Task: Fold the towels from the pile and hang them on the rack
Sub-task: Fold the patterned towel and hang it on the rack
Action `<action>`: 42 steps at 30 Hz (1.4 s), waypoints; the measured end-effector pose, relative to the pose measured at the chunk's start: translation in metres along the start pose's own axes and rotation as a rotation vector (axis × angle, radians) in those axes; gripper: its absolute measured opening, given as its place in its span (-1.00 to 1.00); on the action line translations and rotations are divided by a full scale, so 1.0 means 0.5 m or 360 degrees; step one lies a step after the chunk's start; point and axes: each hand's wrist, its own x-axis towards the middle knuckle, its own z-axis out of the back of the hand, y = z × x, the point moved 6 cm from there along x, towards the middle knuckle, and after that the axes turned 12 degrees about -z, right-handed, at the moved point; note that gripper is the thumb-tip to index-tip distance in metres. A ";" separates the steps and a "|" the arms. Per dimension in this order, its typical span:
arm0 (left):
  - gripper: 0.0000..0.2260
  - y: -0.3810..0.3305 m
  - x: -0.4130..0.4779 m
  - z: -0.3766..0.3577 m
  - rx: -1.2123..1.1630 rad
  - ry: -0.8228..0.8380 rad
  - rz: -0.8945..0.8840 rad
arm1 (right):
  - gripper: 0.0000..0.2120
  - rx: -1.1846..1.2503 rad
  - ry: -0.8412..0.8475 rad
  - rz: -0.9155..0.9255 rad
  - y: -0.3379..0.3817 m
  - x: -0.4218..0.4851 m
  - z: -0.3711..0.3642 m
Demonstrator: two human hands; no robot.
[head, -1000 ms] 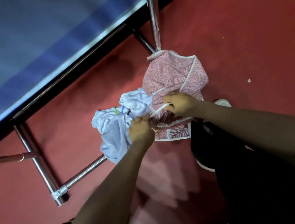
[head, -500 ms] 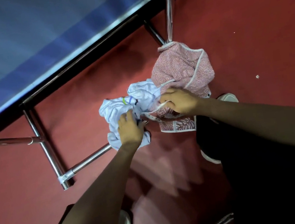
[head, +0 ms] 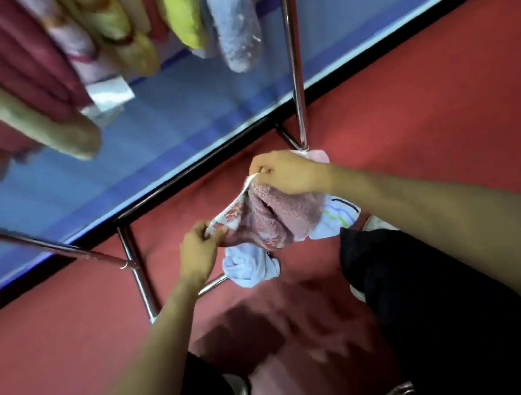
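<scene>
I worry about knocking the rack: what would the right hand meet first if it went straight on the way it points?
Probably the rack's low dark bar, up-left of the right hand, which pinches the pink towel. Depth is unclear: the hand may pass above it and reach the blue wall.

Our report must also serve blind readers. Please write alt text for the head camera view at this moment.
The left hand and the right hand pinch the white-trimmed edge of a pink towel, holding it above a light blue towel on the red floor. Behind them, folded towels hang from the metal rack.
</scene>
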 end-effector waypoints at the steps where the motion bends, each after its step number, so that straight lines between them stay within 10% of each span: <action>1: -0.88 -0.014 -0.015 0.019 -0.0123 -0.0061 0.0024 | -0.88 0.0027 -0.0019 -0.0020 0.019 -0.019 0.000; 4: -0.93 -0.070 -0.065 0.074 -0.0631 -0.0252 0.0092 | -0.93 0.0321 -0.0013 -0.0033 0.092 -0.080 -0.005; 8: -0.90 -0.126 -0.105 0.156 -0.1103 -0.0468 0.0009 | -0.84 0.1224 0.0629 -0.0036 0.190 -0.165 -0.033; 11: -0.80 -0.123 -0.121 0.200 -0.1209 -0.0554 -0.0017 | -0.85 0.1162 0.0701 -0.0024 0.197 -0.166 -0.052; 15: -0.92 -0.074 -0.133 0.206 -0.0873 -0.0624 0.0004 | -0.83 0.0244 0.0013 -0.0118 0.122 -0.096 -0.073; 21: -0.87 -0.107 -0.119 0.114 0.0025 -0.0021 -0.0355 | -0.58 0.0030 0.0491 0.0183 0.111 -0.089 -0.153; 29: -0.61 -0.114 -0.135 0.091 -0.0433 -0.0052 -0.0161 | -0.98 -0.0085 0.0360 0.0540 0.152 -0.109 -0.104; 33: -0.66 -0.094 -0.135 0.079 -0.0484 0.0032 -0.0147 | -0.95 0.0065 0.0304 0.0551 0.142 -0.127 -0.092; 42: -0.87 0.022 -0.146 0.068 0.0648 0.0334 -0.0080 | -0.81 0.0727 -0.0102 0.0263 0.085 -0.085 0.004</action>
